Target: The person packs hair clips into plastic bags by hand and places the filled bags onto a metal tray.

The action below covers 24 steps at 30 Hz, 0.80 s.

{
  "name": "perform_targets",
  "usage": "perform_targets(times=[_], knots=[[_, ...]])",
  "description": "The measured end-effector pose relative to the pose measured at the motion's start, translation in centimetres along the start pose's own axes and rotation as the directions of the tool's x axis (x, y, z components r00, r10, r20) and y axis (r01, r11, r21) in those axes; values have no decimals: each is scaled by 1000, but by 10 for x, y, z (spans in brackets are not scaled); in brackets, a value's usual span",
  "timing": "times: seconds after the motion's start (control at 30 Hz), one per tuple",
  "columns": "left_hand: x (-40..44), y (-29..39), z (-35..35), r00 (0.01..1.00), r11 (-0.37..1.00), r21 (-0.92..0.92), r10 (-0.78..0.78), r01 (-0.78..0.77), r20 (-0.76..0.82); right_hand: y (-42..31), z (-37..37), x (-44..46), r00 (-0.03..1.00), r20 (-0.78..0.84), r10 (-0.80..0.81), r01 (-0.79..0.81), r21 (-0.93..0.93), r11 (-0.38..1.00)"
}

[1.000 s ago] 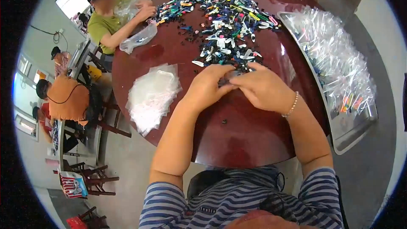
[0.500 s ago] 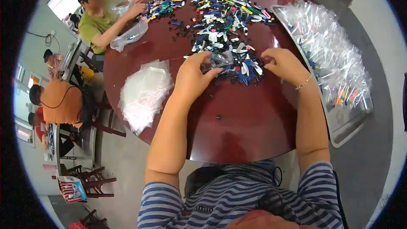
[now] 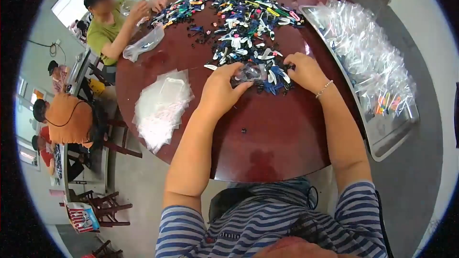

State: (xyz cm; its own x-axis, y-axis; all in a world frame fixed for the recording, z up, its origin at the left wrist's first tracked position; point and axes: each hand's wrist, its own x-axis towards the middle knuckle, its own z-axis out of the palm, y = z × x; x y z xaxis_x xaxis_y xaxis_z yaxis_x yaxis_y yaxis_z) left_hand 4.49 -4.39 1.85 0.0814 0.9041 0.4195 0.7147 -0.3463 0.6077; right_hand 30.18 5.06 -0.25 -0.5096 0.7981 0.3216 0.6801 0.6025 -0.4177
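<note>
The left hand point(image 3: 221, 88) grips a small clear bag point(image 3: 250, 72) between thumb and fingers, right at the near end of the clip pile point(image 3: 234, 43) on the dark red surface point(image 3: 287, 129). The right hand point(image 3: 307, 72) has its fingertips bunched at the pile's right edge; from here I can't tell whether they pinch a clip. Flat empty bags point(image 3: 163, 107) lie fanned to the left, and a metal tray point(image 3: 393, 147) of shiny packets point(image 3: 370, 52) is off to the right.

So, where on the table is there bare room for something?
Bare: the table between the forearms, apart from one small dark piece; also between the flat bags and clip pile. Crowded: that pile and most of the tray.
</note>
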Motion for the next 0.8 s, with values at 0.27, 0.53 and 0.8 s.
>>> perform_targets(times=[0.27,0.53,0.8], knots=[[-1,2,-3,998,988,144,62,-59,-17,-19,-9,4,996,-93,9,22,325,945],[-2,5,-5,997,983,175,65,-59,-29,-40,-12,3,995,-68,-69,86,289,954],[-4,7,-4,997,970,232,71,-71,4,-77,-8,-4,968,-131,-213,248,404,880]])
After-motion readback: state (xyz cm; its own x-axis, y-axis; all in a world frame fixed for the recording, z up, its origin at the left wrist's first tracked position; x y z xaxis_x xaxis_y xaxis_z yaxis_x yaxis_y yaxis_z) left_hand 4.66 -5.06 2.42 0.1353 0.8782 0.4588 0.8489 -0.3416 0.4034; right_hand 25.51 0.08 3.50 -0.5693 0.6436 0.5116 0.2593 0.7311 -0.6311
